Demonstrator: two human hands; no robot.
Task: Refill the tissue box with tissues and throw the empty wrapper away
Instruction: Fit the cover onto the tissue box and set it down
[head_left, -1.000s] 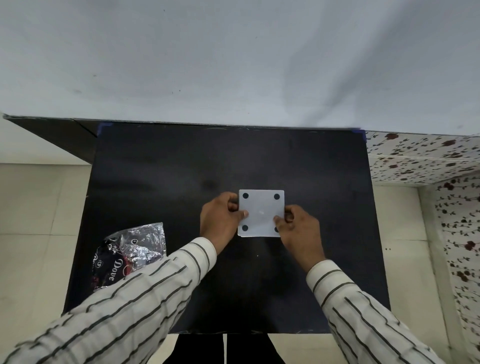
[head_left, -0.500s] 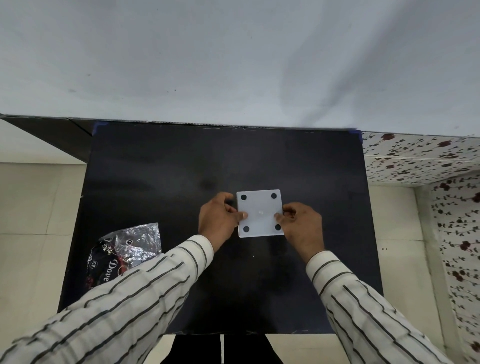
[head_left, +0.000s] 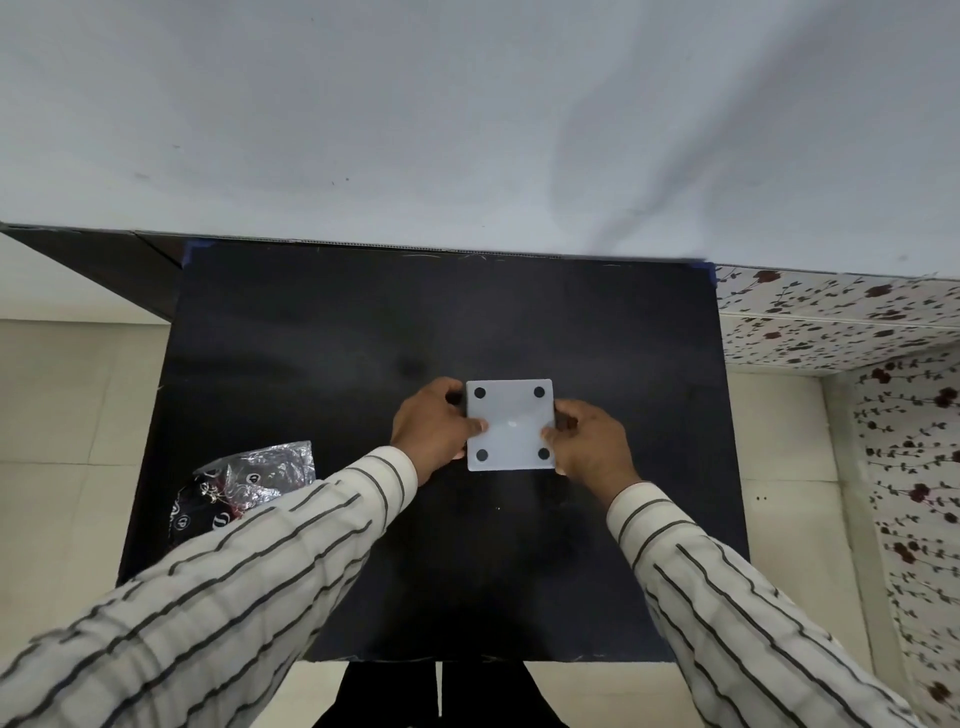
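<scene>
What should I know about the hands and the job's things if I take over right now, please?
Left hand: gripping the left edge of the tissue box.
Right hand: gripping its right edge.
Box: white, square, the face with four black dots turned up, at mid black table.
Wrapper: crumpled foil, on the table's left side, partly under the left sleeve.
Done: wrapper looks empty; whether the box holds tissues cannot be seen.
Left: settle the box, throw the wrapper away. No bin in view.
</scene>
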